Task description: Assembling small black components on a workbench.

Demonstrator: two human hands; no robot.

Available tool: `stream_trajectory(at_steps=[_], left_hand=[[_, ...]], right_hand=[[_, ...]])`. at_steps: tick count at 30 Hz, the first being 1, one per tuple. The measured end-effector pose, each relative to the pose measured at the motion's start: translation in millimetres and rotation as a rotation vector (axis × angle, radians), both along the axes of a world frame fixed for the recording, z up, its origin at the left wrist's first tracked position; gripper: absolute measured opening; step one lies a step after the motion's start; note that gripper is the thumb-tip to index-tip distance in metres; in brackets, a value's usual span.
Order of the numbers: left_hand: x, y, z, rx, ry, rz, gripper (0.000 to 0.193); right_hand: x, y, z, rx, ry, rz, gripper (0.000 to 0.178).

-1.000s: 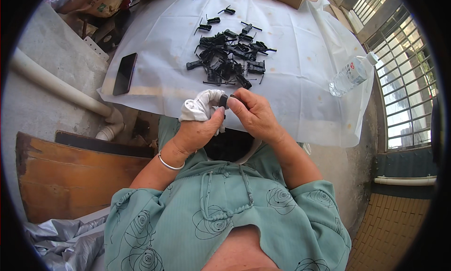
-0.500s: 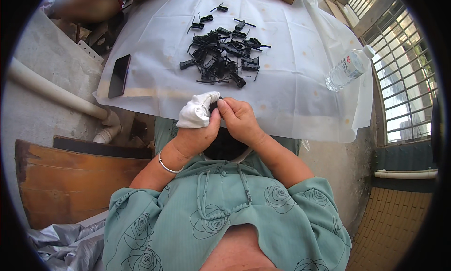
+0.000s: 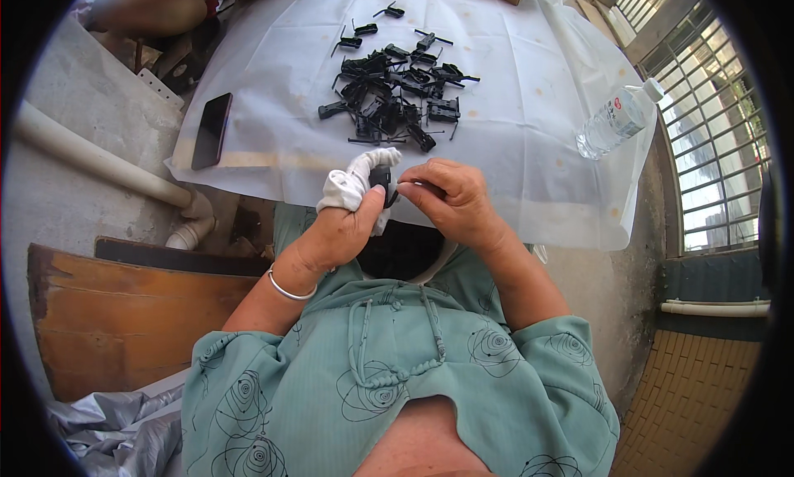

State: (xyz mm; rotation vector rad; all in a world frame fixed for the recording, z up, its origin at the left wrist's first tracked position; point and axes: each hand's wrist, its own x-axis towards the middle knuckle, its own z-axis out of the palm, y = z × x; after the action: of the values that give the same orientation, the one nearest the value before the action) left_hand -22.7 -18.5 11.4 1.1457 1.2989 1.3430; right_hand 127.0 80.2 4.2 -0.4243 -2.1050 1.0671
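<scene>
My left hand (image 3: 341,231) is closed on a small black plastic part (image 3: 381,178), its thumb pressed against the near side. White cloth (image 3: 349,184), perhaps a glove, covers the fingers of that hand and lies behind the part. Just to the right, my right hand (image 3: 460,202) pinches thumb and forefinger together close to the part's edge; whatever is between them is too small to make out. Beyond both hands, a pile of similar black plastic parts (image 3: 376,88) with thin rods sticking out lies on the table.
White plastic sheeting (image 3: 513,138) covers the table. A phone (image 3: 212,131) lies at its left edge, a clear water bottle (image 3: 612,123) on its right. Below my hands a dark-looking container (image 3: 405,254) sits at my lap. Someone's blurred limb (image 3: 149,12) shows far left.
My right hand has drawn away to the right from my left hand, and more of the black part now shows. The white cloth has shifted and spread around it.
</scene>
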Motion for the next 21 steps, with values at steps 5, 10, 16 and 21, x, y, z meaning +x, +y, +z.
stream_trajectory(at_steps=[5, 10, 16, 21], left_hand=[[1.2, 1.8, -4.4, 0.144, 0.197, -0.068, 0.030], [3.8, 1.6, -6.0, 0.039, 0.001, -0.054, 0.029], [2.8, -2.6, 1.9, -0.049, -0.121, -0.139, 0.028], [3.6, -1.1, -4.5, -0.054, -0.086, -0.101, 0.027]], right_hand=[[-5.2, -5.3, 3.5, -0.134, -0.094, -0.025, 0.011], [-1.1, -4.5, -3.8, -0.159, -0.040, 0.062, 0.018], [-4.7, -8.2, 4.5, -0.333, -0.138, 0.039, 0.018], [-3.1, -7.4, 1.2, -0.253, -0.110, 0.067, 0.019]])
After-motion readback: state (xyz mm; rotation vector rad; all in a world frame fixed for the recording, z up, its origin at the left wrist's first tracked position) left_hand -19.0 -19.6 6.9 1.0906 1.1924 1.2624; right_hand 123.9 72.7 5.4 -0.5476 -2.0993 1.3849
